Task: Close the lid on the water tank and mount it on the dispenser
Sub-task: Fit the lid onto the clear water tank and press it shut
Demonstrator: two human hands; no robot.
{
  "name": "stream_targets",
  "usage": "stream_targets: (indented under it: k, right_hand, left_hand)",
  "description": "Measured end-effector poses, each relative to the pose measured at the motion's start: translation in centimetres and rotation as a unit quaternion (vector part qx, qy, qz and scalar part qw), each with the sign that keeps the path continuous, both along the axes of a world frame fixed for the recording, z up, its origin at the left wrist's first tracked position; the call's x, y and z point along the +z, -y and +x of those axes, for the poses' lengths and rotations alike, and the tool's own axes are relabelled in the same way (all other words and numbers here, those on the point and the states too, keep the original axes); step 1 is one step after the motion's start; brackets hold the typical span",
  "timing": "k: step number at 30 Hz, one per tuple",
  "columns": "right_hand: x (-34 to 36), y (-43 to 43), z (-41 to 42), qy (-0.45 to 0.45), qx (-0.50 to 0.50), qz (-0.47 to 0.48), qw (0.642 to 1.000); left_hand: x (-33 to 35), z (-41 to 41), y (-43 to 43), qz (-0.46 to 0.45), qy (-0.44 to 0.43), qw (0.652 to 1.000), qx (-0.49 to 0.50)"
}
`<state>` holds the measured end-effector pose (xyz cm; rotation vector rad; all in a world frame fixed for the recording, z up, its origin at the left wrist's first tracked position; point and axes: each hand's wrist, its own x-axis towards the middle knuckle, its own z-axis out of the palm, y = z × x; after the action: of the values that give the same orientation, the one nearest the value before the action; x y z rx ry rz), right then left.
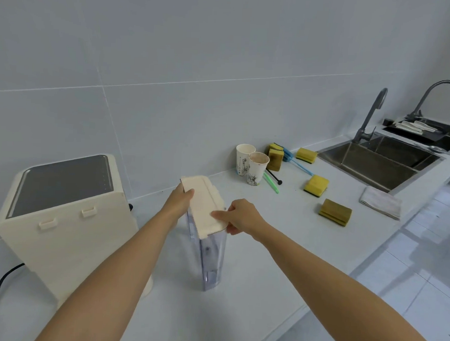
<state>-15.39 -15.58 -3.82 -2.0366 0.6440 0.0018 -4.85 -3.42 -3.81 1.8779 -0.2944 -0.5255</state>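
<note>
Clear plastic water tank point(212, 256), matt cream plastic lid point(204, 208), glossy white countertop point(280, 248).

two bare forearms reach in from the bottom edge, one at each side. no sleeves show anywhere along them, up to where the picture cuts them off. the left hand point(180, 197) and the right hand point(242, 217) are bare too, without gloves; no ring, watch or band seems to be worn, though the fingers are slightly blurred. nails look short and unpainted.

no legible text, paper cups' point(254, 168) print unreadable
</note>
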Motion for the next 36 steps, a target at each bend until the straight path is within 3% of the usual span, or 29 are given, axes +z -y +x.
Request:
stream_targets:
  k: [10, 17, 21, 26, 31, 36]
  right_hand:
    - [-0.5, -1.8, -0.9, 0.026, 0.013, 0.035, 0.999]
    - [2.1, 0.5, 1.5, 0.052, -0.034, -0.143, 0.988]
    - [3.0, 1.1, 4.2, 0.070, 0.070, -0.177, 0.979]
    - [2.1, 0.6, 7.4, -0.002, 0.192, -0.221, 0.956]
    - [0.9, 0.0, 9.0, -0.051, 0.230, -0.271, 0.933]
    - [0.7, 0.0, 8.9, -0.036, 0.221, -0.289, 0.931]
  left_hand:
    - [0.8, -0.1, 1.1, 0.070, 0.062, 0.995, -0.034]
    - [1.5, -2.7, 1.2, 0.087, 0.091, 0.992, 0.012]
    - [1.6, -4.7, 0.3, 0.155, 0.160, 0.975, -0.010]
    - [0.7, -6.6, -0.3, 0.249, 0.227, 0.941, -0.034]
    - [-0.6, -7.4, -0.4, 0.294, 0.250, 0.922, -0.032]
    - [-1.1, -7.6, -0.2, 0.307, 0.266, 0.914, -0.014]
